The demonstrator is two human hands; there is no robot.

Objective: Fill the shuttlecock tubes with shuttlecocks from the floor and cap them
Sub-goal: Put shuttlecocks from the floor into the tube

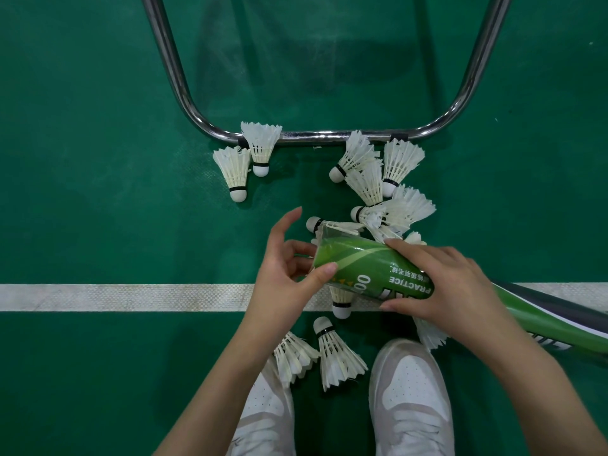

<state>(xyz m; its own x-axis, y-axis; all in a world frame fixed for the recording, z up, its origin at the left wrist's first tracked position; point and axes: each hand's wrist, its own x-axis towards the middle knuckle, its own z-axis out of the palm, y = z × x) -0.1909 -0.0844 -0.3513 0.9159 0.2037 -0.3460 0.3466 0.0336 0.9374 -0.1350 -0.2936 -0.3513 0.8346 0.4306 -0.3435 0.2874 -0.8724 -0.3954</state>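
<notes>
My right hand (441, 284) grips a green shuttlecock tube (362, 261) marked PRACTICE, held level above the floor with its open mouth pointing left. My left hand (286, 268) is at that mouth, thumb on the rim and fingers curled in front of the opening; whether it holds anything I cannot tell. Several white feather shuttlecocks lie on the green floor: a pair (245, 159) at the left of the steel frame, a heap (378, 189) beyond the tube, and more (332, 353) between my shoes.
A bent chrome tube frame (329, 137) stands on the floor ahead. A white court line (125, 297) crosses under my hands. My white shoes (411, 399) are at the bottom. A second green tube (552, 324) lies at the right behind my right wrist.
</notes>
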